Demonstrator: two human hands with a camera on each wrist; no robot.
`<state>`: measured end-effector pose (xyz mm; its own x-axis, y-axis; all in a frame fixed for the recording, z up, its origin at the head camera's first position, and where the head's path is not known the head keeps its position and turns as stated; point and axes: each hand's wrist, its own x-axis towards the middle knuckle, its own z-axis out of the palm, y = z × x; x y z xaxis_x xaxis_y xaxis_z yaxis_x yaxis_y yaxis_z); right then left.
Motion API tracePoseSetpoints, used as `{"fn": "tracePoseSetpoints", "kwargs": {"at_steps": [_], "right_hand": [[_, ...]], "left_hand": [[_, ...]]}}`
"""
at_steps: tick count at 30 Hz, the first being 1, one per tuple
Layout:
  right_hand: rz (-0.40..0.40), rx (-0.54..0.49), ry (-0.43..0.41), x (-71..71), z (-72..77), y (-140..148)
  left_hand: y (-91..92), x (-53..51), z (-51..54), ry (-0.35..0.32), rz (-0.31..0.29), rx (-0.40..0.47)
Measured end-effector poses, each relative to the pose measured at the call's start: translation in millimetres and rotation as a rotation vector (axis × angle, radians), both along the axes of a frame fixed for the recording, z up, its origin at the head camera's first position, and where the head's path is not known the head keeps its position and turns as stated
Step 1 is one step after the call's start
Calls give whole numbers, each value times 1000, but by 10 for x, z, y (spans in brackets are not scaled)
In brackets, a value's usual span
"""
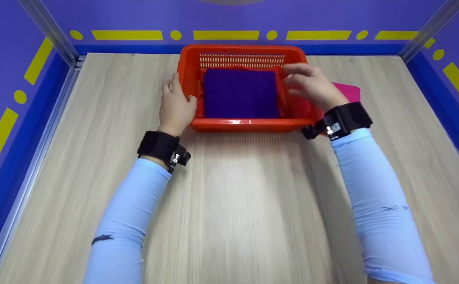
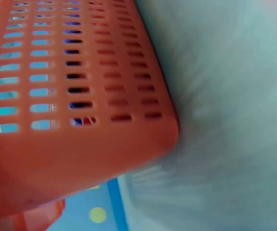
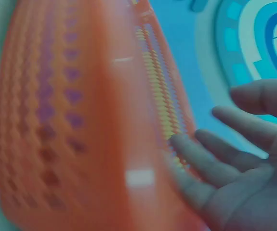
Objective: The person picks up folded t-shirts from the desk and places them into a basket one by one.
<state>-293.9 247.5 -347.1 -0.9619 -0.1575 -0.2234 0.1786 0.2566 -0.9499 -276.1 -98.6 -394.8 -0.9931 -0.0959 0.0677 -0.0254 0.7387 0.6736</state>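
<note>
A red plastic basket (image 1: 249,125) with slotted walls stands at the back of the table. Inside it lies folded dark purple cloth (image 1: 239,94), with red material (image 1: 240,68) showing around its edges. Along the basket's left side is my left hand (image 1: 176,107), its fingers fairly straight outside the wall and its thumb at the rim. Over the basket's right end hovers my right hand (image 1: 312,85), fingers spread and holding nothing. The right wrist view shows those loose fingers (image 3: 225,168) beside the rim. In the left wrist view the basket's slotted wall (image 2: 80,149) fills the left half.
A bright pink flat-looking item (image 1: 349,92) lies right of the basket, partly hidden by the right hand and wrist. Blue-purple panels (image 1: 221,19) with yellow marks enclose the back and sides of the wooden table (image 1: 245,205).
</note>
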Motion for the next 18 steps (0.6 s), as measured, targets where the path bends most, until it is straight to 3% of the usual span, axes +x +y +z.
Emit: {"fn": "tracePoseSetpoints", "kwargs": {"at_steps": [3,5,9,11,14,18], "right_hand": [[-93,-41,142,14,79,178],[-164,-42,205,-9,85,290],[-223,162,221,-47,-22,529],[-169,350,188,-51,-125,630],[-10,582,149,-50,-326,728],[151,783,132,-31,-568,778]], "left_hand": [[-13,-13,-4,-112,-8,116],[-35,-18,0,-153,-12,159],[-50,-20,4,-175,-9,179],[-43,-17,7,-171,-3,172],[-23,-7,13,-172,6,156],[-2,-1,17,-173,17,149]]}}
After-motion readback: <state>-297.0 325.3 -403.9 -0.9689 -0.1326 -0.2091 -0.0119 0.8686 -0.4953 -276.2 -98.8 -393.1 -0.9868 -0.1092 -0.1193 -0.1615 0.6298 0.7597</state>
